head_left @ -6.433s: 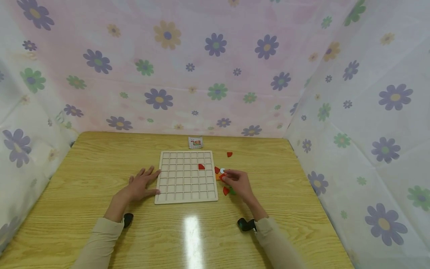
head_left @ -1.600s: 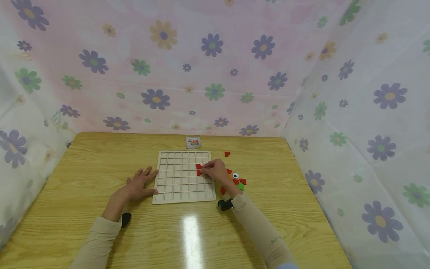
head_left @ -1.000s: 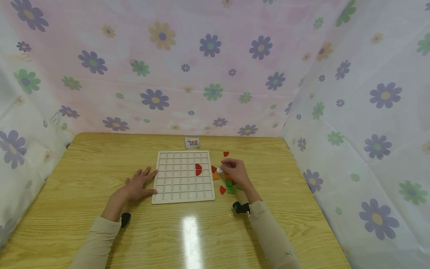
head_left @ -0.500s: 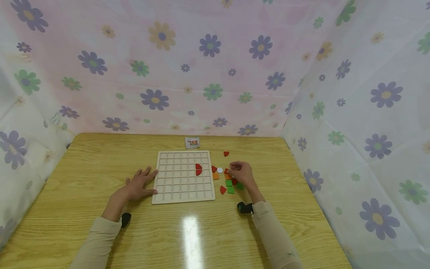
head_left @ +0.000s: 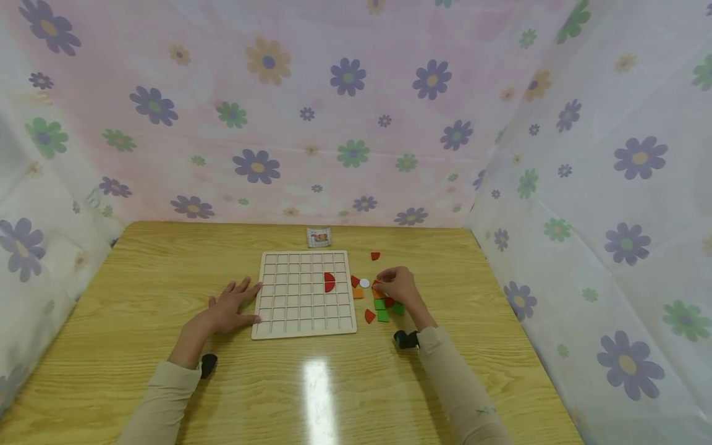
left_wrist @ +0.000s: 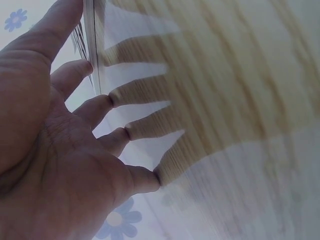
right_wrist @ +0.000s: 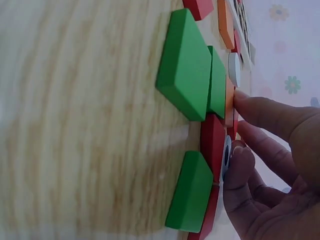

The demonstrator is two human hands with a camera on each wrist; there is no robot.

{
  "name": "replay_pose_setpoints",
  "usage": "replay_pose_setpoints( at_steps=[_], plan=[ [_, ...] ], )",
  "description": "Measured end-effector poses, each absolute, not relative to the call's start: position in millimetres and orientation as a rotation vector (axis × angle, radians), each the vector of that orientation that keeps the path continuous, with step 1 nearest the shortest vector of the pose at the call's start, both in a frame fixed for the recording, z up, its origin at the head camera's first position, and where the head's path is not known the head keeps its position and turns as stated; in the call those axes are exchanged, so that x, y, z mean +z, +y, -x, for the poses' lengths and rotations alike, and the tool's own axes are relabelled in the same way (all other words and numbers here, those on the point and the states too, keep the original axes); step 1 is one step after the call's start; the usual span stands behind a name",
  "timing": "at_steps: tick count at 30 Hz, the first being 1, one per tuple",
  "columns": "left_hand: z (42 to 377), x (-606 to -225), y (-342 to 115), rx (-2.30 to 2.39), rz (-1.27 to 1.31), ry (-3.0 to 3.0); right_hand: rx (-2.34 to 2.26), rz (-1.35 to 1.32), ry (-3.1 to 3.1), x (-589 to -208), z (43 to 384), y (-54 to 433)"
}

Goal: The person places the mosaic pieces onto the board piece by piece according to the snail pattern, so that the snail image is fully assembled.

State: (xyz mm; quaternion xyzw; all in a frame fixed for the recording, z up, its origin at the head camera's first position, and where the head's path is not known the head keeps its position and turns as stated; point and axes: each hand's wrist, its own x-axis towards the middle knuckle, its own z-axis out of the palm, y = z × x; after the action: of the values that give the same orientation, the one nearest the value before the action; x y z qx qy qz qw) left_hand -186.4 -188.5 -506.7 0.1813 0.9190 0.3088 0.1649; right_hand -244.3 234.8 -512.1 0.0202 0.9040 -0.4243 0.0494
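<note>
- Head view, the board: a second red quarter [head_left: 329,288] is now seated beneath the first red quarter [head_left: 329,277] on the gridded board [head_left: 295,300], where only one was held a few seconds ago. A half-round is made by the pair; all the other pieces in view are left off the board, so the work is judged to be at an early stage.
- Head view, right side: the white disc [head_left: 364,283], held under the fingertips a second ago, is now left bare on the table [head_left: 239,395]. The right hand [head_left: 400,286] is shifted to a red piece [head_left: 376,285] just beyond it — apparently a change of choice. Orange pieces [head_left: 358,293] and green pieces [head_left: 382,316] are scattered nearby.
- Head view, left side: the board's left edge is touched by the spread left hand [head_left: 230,309], unchanged; steadying is presumably meant.
- Left wrist view: the fingers are seen splayed, fingertips set down on the surface, nothing gripped.
- Right wrist view: the red piece appears to be pinched between thumb and finger, low among its neighbours — whether it is lifted cannot be told. An eye-marked disc [right_wrist: 227,152] is partly covered by the fingers.
</note>
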Motion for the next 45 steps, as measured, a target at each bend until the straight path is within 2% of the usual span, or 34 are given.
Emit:
replay_pose_setpoints(
  at_steps=[22,33,39,45],
  plan=[
    [186.4,-507.4,-189.6,0.859,-0.533,2.624,-1.289,-0.111,2.784,-509.3,237.0,234.4],
    [185.4,-505.6,-188.6,0.863,-0.538,2.637,-1.088,-0.002,2.828,-501.2,218.4,227.4],
    [185.3,-505.6,-187.3,0.893,-0.520,2.618,-1.151,-0.049,2.860,-503.9,218.2,222.8],
    [184.2,-503.4,-186.3,0.897,-0.509,2.606,-1.258,0.034,2.804,-509.6,221.0,220.6]
  ],
)
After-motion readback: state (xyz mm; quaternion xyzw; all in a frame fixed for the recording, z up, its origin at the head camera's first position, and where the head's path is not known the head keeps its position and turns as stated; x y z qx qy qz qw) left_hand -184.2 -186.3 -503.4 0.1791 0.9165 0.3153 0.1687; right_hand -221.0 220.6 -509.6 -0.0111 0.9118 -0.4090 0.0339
